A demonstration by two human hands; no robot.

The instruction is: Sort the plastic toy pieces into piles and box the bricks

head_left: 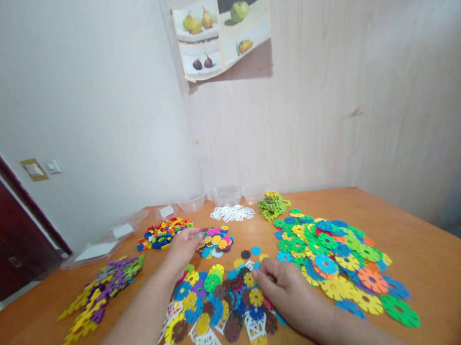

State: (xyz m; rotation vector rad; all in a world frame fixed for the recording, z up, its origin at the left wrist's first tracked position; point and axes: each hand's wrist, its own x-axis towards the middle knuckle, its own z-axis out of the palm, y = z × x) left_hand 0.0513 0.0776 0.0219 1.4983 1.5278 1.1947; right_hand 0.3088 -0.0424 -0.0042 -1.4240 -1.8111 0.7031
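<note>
My left hand (185,246) is at the left edge of a small pile of coloured discs (216,239). Its fingers are bent together in a pinch, and anything between the tips is too small to make out. My right hand (282,288) rests curled and closed at the right side of the middle pile of notched plastic discs (212,283). Its fingertips are over the discs, and what they hold, if anything, is hidden. White lattice pieces (207,343) lie among the brown, blue and yellow discs of that pile.
Larger notched discs (348,261) spread over the right of the wooden table (416,228). Farther back lie green linking pieces (272,206), white pieces (232,213) and clear tubs (227,194). Small bright blocks (164,232), purple-yellow pieces (104,294) and clear lids (95,250) are leftward.
</note>
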